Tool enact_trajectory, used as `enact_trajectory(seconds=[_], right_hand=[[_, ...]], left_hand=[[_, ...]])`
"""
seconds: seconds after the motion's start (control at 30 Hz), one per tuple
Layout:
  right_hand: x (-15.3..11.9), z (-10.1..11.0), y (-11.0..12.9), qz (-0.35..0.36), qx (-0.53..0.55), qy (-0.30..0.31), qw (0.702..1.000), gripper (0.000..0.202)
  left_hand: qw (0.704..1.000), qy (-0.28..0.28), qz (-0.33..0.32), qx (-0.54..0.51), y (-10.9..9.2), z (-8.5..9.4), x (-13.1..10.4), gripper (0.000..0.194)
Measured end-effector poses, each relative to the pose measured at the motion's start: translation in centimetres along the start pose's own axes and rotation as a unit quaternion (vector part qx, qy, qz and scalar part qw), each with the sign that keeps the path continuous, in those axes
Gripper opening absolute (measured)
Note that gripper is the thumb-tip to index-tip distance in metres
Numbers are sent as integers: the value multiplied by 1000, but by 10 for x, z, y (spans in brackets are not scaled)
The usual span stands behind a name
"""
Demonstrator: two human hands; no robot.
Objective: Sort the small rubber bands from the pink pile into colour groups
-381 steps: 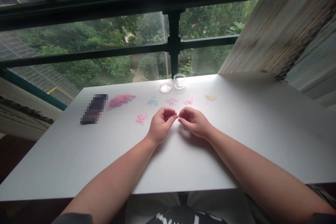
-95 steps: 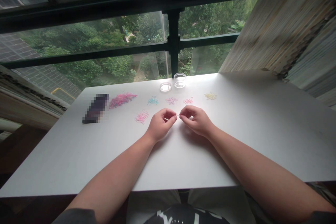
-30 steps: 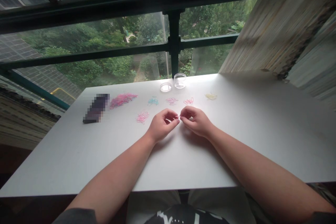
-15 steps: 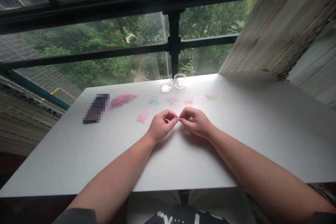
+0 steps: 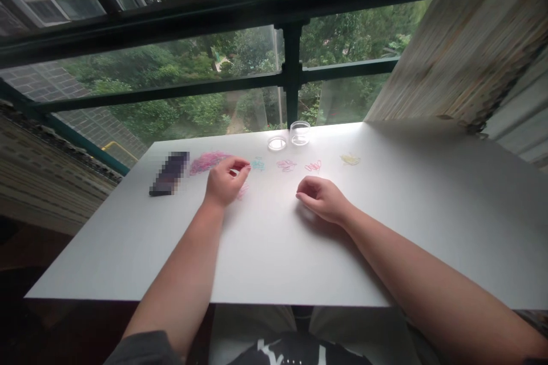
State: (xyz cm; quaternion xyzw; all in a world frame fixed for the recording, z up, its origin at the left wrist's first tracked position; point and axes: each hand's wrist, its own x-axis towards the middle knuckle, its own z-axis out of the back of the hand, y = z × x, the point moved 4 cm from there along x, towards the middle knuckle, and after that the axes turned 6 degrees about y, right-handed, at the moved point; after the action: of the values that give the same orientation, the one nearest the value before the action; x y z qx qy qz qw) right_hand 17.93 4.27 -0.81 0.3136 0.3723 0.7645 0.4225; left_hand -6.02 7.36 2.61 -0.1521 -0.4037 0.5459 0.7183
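Observation:
My left hand [image 5: 223, 183] hovers at the small teal pile of thin rubber bands [image 5: 258, 163], thumb and fingertips pinched together; anything between them is too small to make out. Behind it lies a big mixed heap of pink rubber bands [image 5: 205, 162], and its wrist partly covers a light pink pile [image 5: 244, 190]. My right hand [image 5: 323, 199] rests above the table with fingers curled and tips pressed together, their content hidden. Beyond it are a lilac-pink pile [image 5: 286, 166] and a deeper pink pile [image 5: 313, 166]. Farther right sits a yellow pile [image 5: 350, 159].
A clear round container [image 5: 300, 134] and its flat clear lid [image 5: 277, 144] stand at the back of the white table [image 5: 257, 262]. A dark, blurred-out flat object [image 5: 170, 174] lies at left. The window frame [image 5: 292, 74] and a curtain [image 5: 415, 63] border the far side.
My hands were fingertip to fingertip in the middle. The left has moved away leftward and back to the teal pile, while the right stays almost in place. The view has shifted slightly.

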Motion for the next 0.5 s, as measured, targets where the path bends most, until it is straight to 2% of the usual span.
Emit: enact_trajectory(seconds=[0.1, 0.17, 0.27, 0.37, 0.5], right_hand=[[-1, 1, 0, -8, -1, 0, 1000, 7], [-1, 0, 0, -12, -1, 3, 1000, 8], [-1, 0, -2, -13, -4, 6, 1000, 10], [-1, 0, -3, -15, -5, 3, 1000, 11], [0, -1, -3, -8, 0, 2, 1000, 12]], left_hand=[[997, -47, 37, 48, 32, 27, 0, 19], [995, -40, 64, 70, 48, 35, -4, 19], [993, 4, 84, 89, 60, 31, -8, 18], [992, 46, 79, 89, 60, 20, -10, 18], [992, 68, 76, 77, 60, 10, -14, 19]])
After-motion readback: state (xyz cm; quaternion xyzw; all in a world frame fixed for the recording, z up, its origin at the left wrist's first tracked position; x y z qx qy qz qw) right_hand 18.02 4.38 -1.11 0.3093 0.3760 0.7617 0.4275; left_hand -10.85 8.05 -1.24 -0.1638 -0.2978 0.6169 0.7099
